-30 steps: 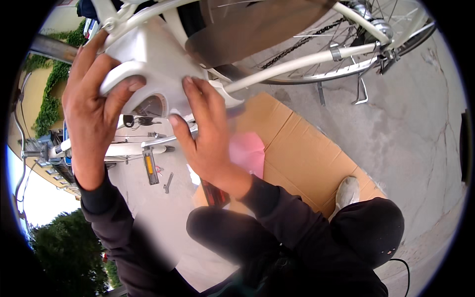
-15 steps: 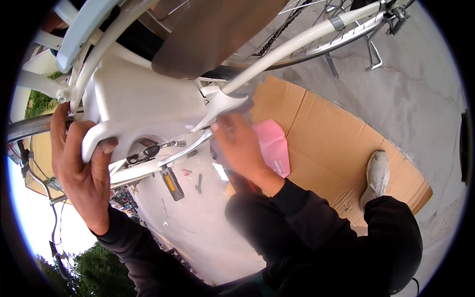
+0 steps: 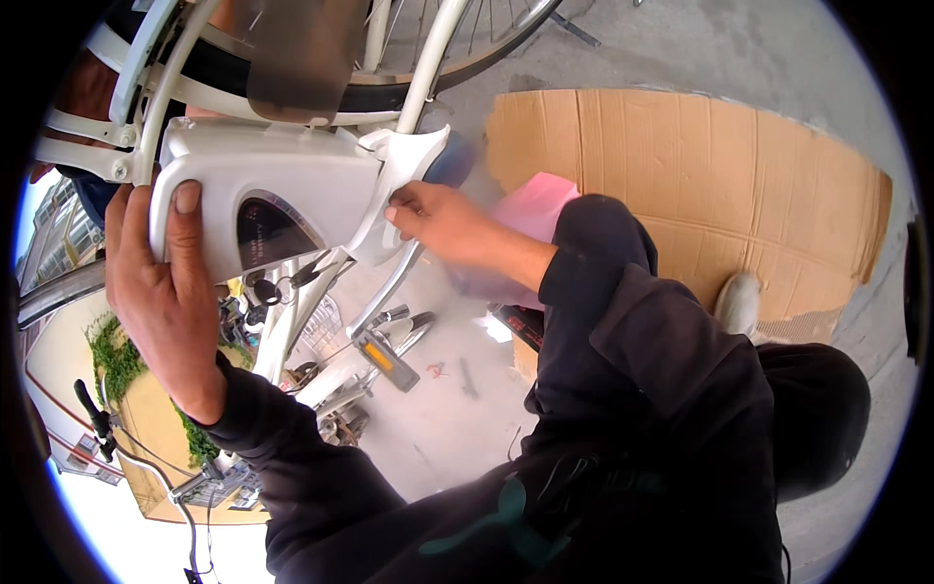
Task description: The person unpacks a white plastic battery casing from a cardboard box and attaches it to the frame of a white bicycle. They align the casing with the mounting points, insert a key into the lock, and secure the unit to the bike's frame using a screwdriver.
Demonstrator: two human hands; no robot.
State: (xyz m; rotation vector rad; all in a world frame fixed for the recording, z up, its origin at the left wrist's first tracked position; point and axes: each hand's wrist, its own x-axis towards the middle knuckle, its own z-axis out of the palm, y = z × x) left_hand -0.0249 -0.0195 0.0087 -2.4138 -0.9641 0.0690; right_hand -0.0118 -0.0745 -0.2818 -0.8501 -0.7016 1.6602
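A white battery case [image 3: 292,165] with a dark rounded window sits against the white bicycle frame [image 3: 428,73]. My left hand [image 3: 161,292] grips its handle-like left end, thumb on top and fingers wrapped underneath. Against the case's right end is a flared white plastic bracket [image 3: 409,156]. My right hand [image 3: 452,229] is at that bracket's lower edge, its thumb and fingertips pinched together. Whatever lies between those fingertips is too small to make out. Below the bracket, a crank ends in a pedal [image 3: 386,362] with an orange reflector.
Flattened cardboard [image 3: 662,156] covers the ground at right, with my shoe [image 3: 739,302] on it. A pink bag [image 3: 535,200] lies beside my knee. A wrench [image 3: 468,378] rests on the concrete. Another person shows partly behind the frame [image 3: 88,92]. A handlebar [image 3: 146,462] stands lower left.
My right hand, blurred before, now pinches at the bracket's edge. The battery case appears tilted differently, showing its dark window more fully. The whole view has shifted. My left hand keeps its hold.
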